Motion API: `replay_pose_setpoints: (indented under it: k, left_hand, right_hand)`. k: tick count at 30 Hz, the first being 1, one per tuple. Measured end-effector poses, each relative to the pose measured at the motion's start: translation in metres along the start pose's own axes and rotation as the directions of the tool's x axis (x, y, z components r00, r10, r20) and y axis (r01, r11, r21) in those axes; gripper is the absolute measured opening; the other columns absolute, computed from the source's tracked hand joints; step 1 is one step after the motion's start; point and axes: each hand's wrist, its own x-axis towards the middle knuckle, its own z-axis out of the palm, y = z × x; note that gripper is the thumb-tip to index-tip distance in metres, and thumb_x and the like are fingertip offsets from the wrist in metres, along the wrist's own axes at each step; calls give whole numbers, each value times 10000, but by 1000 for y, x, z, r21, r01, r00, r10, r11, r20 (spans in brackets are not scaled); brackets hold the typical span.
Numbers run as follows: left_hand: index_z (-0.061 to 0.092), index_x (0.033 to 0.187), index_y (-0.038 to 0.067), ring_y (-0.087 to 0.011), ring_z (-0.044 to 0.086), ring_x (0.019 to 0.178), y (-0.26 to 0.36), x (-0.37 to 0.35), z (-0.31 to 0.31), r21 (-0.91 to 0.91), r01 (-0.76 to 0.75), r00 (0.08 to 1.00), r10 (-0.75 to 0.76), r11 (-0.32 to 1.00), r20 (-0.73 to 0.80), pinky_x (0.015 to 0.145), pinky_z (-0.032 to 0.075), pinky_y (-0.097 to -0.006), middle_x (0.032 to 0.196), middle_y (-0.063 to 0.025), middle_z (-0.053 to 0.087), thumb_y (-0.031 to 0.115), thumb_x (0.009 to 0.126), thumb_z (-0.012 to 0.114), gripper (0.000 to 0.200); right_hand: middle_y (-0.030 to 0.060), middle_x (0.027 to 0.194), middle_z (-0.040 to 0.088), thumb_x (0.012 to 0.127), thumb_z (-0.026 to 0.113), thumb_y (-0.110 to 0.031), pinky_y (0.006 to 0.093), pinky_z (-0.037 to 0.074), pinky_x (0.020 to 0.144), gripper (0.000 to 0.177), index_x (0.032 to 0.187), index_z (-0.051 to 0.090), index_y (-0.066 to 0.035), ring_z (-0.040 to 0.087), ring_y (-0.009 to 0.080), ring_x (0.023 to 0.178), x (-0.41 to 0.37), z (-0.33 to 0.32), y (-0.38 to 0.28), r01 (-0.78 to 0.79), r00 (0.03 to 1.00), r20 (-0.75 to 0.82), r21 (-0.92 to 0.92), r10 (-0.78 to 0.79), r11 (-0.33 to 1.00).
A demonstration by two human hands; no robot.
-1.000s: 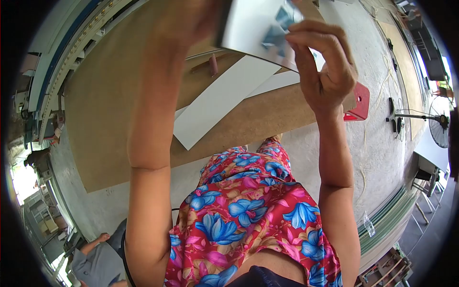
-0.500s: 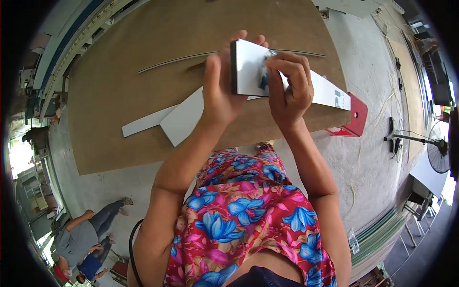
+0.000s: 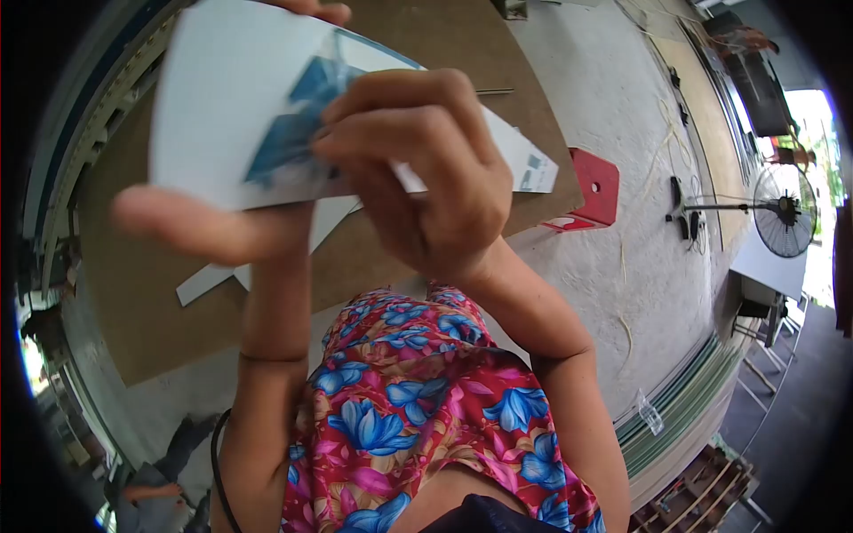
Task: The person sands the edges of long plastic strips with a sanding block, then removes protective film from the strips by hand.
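Observation:
A long white panel is raised close to the camera, its near end tilted toward me. My left hand supports it from behind, with the thumb at the lower edge and fingertips showing over the top edge. On its face is a crinkled clear film with blue print, partly blurred. My right hand pinches that film, its fingertips against the panel's face. To the right of this hand, a white length with printed marks shows; its join to the panel is hidden.
Below lies a brown table with other white pieces on it. A red stand is at the table's right edge. Farther right are a black fan and stacked long strips. Another person is at lower left.
The panel has come up and left, nearer the camera, with both hands. More of the blue-printed film shows under my right fingers. My view has shifted too.

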Motion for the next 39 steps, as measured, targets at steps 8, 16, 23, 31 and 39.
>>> replay_pose_setpoints:
  k: [8,16,23,31,39]
  left_hand:
    - [268,1379,-27,-366,464,1158,40,88,-49,268,-390,681,80,881,728,1050,316,-460,1262,-212,440,783,710,486,1073]
    - [345,1321,-51,-366,491,1098,32,85,8,86,-296,876,234,951,423,992,351,-452,1185,-230,474,734,753,431,972]
    - [415,1271,-41,-315,548,985,22,88,33,18,-299,892,273,954,362,878,415,-405,1058,-201,538,697,801,379,876]
    - [495,1215,-30,-257,613,855,14,93,58,21,-298,889,269,954,371,748,488,-351,914,-168,612,654,856,320,792]
    - [540,1172,-32,-218,642,775,6,96,69,218,-419,884,340,882,322,670,517,-320,841,-131,647,639,877,296,772]
  right_hand:
    - [63,864,547,602,650,-65,316,465,623,208,804,603,-50,528,221,741,26,-16,-16,147,988,-27,-71,-149,987]
    - [95,920,602,679,679,54,314,482,686,214,872,631,-26,586,220,797,-5,-66,-13,96,994,82,-248,-78,964]
    - [106,951,581,656,678,100,358,507,799,283,905,615,-20,585,264,864,-61,-102,-11,-48,990,106,-351,90,935]
    - [96,956,580,677,666,113,349,488,803,285,916,603,-29,580,261,898,-113,-125,0,-184,966,86,-435,244,881]
    - [95,928,571,727,633,83,355,473,747,211,903,594,-27,567,280,869,-179,-158,18,-349,894,58,-531,443,773]
